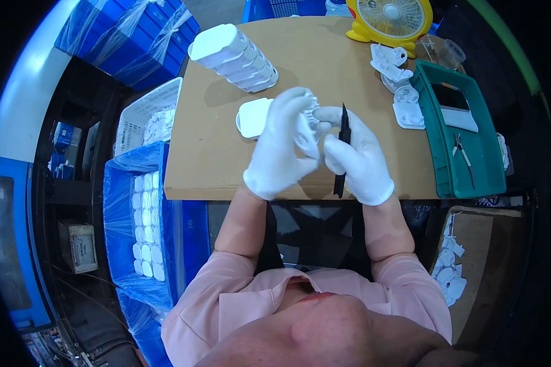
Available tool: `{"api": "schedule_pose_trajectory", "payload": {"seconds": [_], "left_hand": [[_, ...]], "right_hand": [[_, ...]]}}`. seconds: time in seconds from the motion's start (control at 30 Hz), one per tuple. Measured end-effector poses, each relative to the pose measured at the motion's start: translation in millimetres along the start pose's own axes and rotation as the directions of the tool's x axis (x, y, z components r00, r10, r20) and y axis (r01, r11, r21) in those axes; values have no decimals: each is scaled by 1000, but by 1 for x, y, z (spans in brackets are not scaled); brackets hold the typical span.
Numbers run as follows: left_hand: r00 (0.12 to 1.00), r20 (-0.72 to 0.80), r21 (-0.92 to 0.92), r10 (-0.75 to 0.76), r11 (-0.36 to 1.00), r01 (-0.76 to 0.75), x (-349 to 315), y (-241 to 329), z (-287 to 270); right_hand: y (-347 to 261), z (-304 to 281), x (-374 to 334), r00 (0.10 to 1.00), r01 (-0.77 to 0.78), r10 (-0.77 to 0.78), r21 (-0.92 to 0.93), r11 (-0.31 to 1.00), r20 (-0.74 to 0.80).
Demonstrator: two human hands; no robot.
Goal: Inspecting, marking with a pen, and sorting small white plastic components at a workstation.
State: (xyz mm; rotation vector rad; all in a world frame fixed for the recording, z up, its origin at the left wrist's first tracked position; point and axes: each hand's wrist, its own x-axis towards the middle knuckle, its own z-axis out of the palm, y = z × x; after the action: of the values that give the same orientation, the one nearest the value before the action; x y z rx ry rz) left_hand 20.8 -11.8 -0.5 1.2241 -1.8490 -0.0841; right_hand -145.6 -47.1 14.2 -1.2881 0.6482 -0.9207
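Observation:
My left hand (278, 147), in a white glove, is closed around a white moulded plastic part (310, 119) with ribbed edges. Much of that part is hidden behind the fingers. My gloved right hand (364, 159) grips a slim black knife (343, 131), its pointed end facing away from me. The right fingertips touch or nearly touch the white part. Just beyond my left hand a white rounded-square cover (252, 117) lies on the cardboard-topped table (214, 165). Farther back stands a leaning stack of similar white covers (234, 56).
Loose white parts (408, 110) lie beside a green tray (427, 122) holding pliers (464, 158) and a dark phone-like object (450, 98). A yellow fan (390, 21) stands behind. At left are a white basket (128, 122) and a blue lined crate (119, 232) of white covers.

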Motion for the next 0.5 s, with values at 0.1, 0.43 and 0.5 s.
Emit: {"api": "schedule_pose_trajectory", "payload": {"seconds": [0.1,0.43,0.5], "left_hand": [[975,-67,-343,-213,922,178,-2,-11,-10],[953,-44,-566,-301,793,225,0,-3,-18],[972,-42,-467,-233,864,187,-2,-9,-17]], "right_hand": [[2,-1,2,1000,11,-10,15,1000,-8],[-2,18,-3,880,444,-435,-653,614,190],[0,23,-3,886,421,-436,-662,620,155]]}}
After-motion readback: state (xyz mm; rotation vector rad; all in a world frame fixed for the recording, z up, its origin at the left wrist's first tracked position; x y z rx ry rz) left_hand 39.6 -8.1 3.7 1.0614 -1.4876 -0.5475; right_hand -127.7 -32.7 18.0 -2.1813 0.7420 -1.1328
